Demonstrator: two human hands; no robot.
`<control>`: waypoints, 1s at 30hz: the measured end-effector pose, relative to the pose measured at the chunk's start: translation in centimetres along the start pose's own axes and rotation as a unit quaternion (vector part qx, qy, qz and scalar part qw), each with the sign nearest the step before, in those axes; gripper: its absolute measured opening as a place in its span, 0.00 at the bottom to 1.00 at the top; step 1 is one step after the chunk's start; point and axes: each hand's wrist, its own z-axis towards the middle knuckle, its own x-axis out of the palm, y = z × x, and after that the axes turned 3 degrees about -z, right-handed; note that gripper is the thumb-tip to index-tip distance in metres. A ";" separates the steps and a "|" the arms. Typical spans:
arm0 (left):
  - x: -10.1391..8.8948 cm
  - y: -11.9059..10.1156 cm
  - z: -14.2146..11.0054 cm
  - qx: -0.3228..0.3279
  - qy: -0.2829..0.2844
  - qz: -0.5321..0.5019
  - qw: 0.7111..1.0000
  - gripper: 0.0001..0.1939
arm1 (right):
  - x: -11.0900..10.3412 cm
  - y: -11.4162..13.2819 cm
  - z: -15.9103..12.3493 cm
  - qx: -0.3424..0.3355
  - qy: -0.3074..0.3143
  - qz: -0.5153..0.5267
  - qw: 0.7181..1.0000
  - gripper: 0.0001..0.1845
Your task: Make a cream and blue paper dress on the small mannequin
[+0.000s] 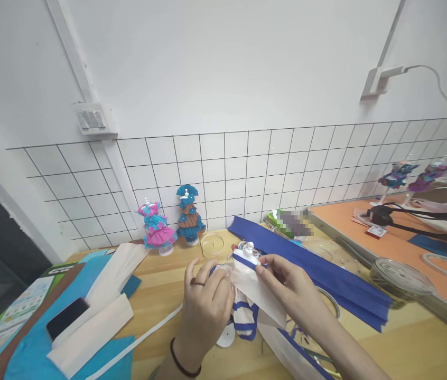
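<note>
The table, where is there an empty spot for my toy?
Bare wood shows on the table between the wide white strips and the left hand. Another patch is low on the right, between the right forearm and the dark blue strip. It's crowded around the little white doll and on the orange board.

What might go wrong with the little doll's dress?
The white sheet might slip or crease, because the right hand seems to pinch it only near its top edge. The little doll is thin, so a hard tug could perhaps tip it. And the phone lies partly under white strips, so pulling those might drag it.
</note>
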 end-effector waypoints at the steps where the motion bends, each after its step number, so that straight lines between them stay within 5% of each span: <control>1: 0.0 0.0 0.0 -0.003 0.001 -0.001 1.000 0.05 | 0.0 0.0 0.0 -0.001 0.001 0.002 1.000 0.17; 12: -1.1 0.3 1.0 -0.033 0.068 -0.091 0.993 0.09 | 0.1 0.3 0.0 -0.020 -0.009 -0.010 1.000 0.15; 16: -2.2 1.0 1.0 -0.099 0.114 -0.178 0.972 0.13 | 0.3 0.7 -0.2 -0.033 -0.004 -0.021 0.999 0.15; 23: -2.5 0.7 0.4 -0.331 0.124 -0.342 0.871 0.27 | 0.9 2.3 -1.2 -0.065 0.033 -0.066 0.995 0.13; 30: -2.6 1.0 1.0 -0.400 0.095 -0.495 0.765 0.23 | 1.4 3.3 -1.7 -0.104 0.052 -0.077 0.990 0.14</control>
